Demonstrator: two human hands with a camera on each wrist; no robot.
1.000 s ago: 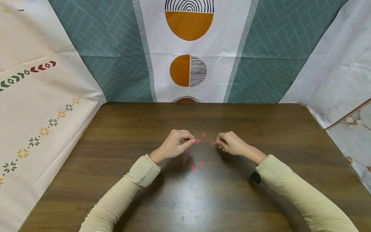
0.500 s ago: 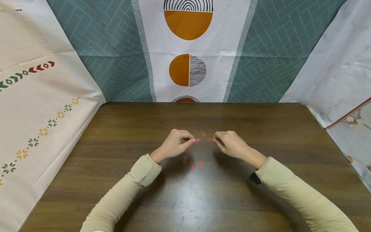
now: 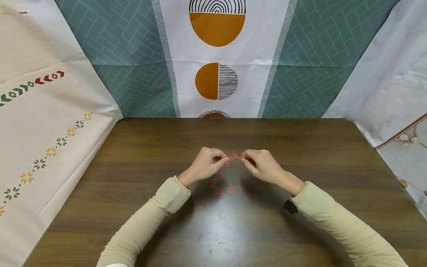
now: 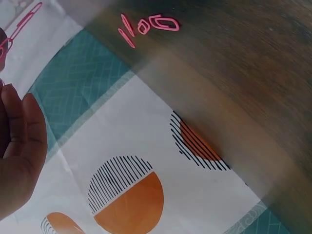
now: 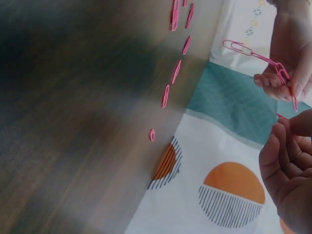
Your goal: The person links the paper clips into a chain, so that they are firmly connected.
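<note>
A person's two hands face each other over the middle of a brown wooden table (image 3: 300, 142), well inside its left, right and far edges. The left hand (image 3: 207, 164) pinches a short chain of linked pink clips (image 5: 262, 58), which dangles above the table. The right hand (image 3: 265, 165) pinches a single pink clip (image 3: 238, 158), also above the table, its tip pointing at the chain; whether they touch is hard to tell. Little room lies between the hands, but wood stretches broadly from each one to the table's sides. Loose clips (image 3: 231, 189) lie scattered on the table, most around its middle, one nearer the far edge. A teal and white cloth (image 3: 126, 55) hangs along that far edge, which has rounded corners; cream cloth (image 3: 66, 159) borders the table's left edge, marbled cloth (image 3: 393, 89) its right.
</note>
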